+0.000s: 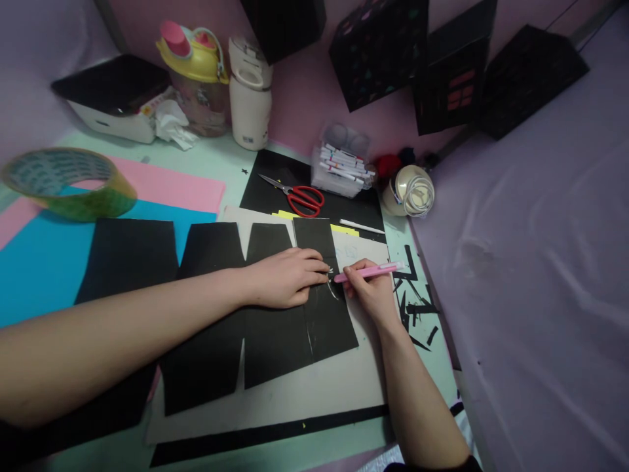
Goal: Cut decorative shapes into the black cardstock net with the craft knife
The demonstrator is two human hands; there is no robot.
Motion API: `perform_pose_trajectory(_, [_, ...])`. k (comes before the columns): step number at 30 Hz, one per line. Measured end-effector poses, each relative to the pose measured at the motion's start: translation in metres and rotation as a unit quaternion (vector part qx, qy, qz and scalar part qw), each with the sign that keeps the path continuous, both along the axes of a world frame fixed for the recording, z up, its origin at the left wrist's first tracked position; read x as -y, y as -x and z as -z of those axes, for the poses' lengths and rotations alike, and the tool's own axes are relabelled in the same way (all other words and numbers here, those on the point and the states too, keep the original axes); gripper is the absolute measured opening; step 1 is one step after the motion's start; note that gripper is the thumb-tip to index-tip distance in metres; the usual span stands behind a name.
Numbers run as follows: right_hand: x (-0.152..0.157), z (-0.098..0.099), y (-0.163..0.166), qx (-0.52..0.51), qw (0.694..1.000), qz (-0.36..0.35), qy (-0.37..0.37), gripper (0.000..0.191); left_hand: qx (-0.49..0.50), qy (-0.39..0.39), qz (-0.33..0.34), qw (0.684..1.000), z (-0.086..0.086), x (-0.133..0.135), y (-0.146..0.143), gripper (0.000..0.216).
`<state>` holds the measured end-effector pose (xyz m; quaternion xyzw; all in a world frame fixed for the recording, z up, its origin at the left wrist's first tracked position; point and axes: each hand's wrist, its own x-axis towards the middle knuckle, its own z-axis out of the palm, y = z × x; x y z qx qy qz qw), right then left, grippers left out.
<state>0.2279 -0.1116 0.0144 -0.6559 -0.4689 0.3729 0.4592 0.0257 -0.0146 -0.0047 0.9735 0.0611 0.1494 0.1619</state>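
My right hand [369, 292] is closed around a pink craft knife [374, 270], its tip touching the right panel of a black cut-out sheet [275, 334]. My left hand [285, 276] lies palm down on that sheet with fingers pressed together, pinning it right beside the knife tip. The black sheet lies on a pale cutting board [339, 387]. Thin pale cut lines show on the black panel near the knife tip.
Red-handled scissors [299, 195], a box of markers [344, 167] and a white jar [409, 190] sit behind the board. A tape roll [69, 182] rests on pink and blue paper at left. Black paper scraps [415, 305] lie at right, beside purple fabric [540, 262].
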Motion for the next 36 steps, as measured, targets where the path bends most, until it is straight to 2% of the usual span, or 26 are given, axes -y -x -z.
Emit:
perform_pose_trajectory(22, [-0.0037,0.0065,-0.0022,-0.023,0.999,0.034,-0.017,0.028,-0.003,-0.018,-0.003,1.000,0.0026,0.0000,-0.0005,0.041])
perform_pose_trajectory(36, [-0.0035,0.0043,-0.0029,0.005,1.000,0.008,-0.005,0.027,-0.022,-0.049,0.001,0.999,0.0040,0.0010,0.0008,0.039])
